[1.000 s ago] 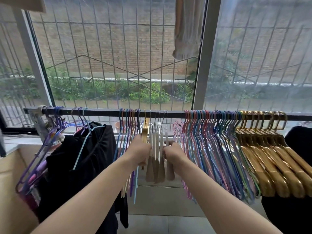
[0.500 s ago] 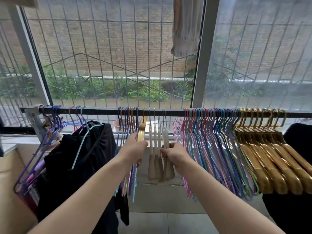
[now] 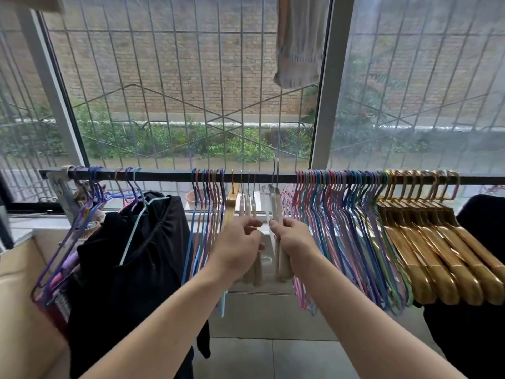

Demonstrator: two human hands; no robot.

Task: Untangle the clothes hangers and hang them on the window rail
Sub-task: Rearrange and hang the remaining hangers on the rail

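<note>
Left hand (image 3: pixel 237 243) clenched around pale hangers (image 3: pixel 248 206) hooked on the dark rail (image 3: pixel 164 176), right hand (image 3: pixel 293 240) grasping two more pale hangers (image 3: pixel 274 203) with hooks raised above the rail, coloured hangers (image 3: pixel 336 209) and gold hangers (image 3: pixel 426 214) hanging to the right

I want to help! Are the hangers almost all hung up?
Nearly. Done: pastel wire hangers and gold wooden hangers hang along the black window rail. In hand: right hand lifts two white hangers above it; left hand holds the rest. Left: rehooking those.
</note>
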